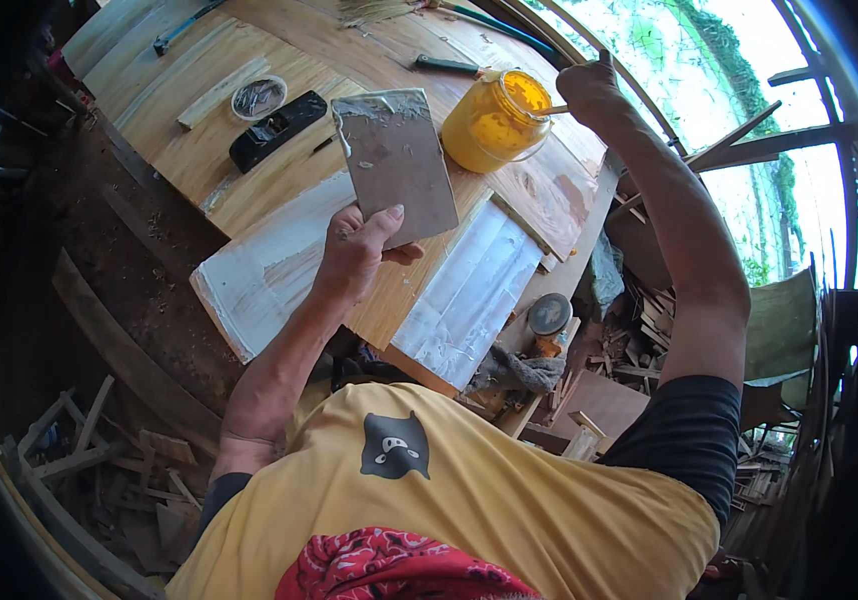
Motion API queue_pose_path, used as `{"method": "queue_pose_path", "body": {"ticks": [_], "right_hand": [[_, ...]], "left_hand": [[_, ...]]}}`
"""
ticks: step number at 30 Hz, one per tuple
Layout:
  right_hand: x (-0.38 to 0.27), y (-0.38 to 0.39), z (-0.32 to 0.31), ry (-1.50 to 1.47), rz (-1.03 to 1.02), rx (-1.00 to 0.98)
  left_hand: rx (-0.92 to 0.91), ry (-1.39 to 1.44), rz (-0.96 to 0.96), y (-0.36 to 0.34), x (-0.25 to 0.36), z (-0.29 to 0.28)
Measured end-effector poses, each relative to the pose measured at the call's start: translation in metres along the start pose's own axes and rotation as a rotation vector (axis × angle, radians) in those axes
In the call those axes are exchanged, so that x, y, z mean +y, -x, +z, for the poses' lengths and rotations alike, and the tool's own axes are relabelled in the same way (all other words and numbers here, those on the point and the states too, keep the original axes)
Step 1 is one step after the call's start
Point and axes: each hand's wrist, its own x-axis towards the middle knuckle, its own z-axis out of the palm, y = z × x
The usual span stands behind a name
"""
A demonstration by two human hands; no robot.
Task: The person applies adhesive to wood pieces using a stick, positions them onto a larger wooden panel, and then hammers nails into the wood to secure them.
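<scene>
The step in hand appears to be the transfer of material between the open yellow jar (pixel 490 122) and the thin brown rectangular board (pixel 399 165). The left hand (pixel 357 248) clamps the board near its lower edge, thumb flat on the upper face and fingers beneath; pale paste is smeared along the far edge. The right hand (pixel 594 92) is closed around the outer end of a wooden stick (pixel 553 110), whose other end meets the jar's rim; whether the tip dips into the contents cannot be told. The jar stands on the plank worktop (pixel 154 85), just beyond the board's right side. The next move calls for lifting the stick clear of the rim while keeping the board steady and face up, close to the jar. Keep both clear of the white-coated panel (pixel 469 285) nearer the body. The black hand plane (pixel 277 130) lies left of the board.
</scene>
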Motion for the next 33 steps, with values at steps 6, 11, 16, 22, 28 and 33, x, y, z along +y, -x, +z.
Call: {"method": "queue_pose_path", "body": {"ticks": [6,11,16,22,28,33], "right_hand": [[0.020,0.067,0.011,-0.236,0.129,0.271],[-0.004,0.066,0.001,-0.321,0.071,-0.041],[0.024,0.109,0.010,-0.535,0.300,-0.022],[-0.031,0.177,0.095,-1.048,0.586,0.269],[-0.130,0.202,0.130,-2.023,0.619,0.412],[-0.149,0.195,0.130,-1.922,0.490,0.540]], "left_hand": [[-0.160,0.009,-0.052,-0.074,0.007,0.026],[-0.170,0.018,-0.076,-0.101,-0.002,0.044],[-0.200,0.035,-0.108,-0.108,0.002,0.051],[-0.231,0.081,-0.136,-0.125,0.005,0.077],[-0.230,-0.018,-0.191,-0.143,-0.009,0.110],[-0.270,-0.086,-0.227,-0.141,-0.021,0.127]]}}
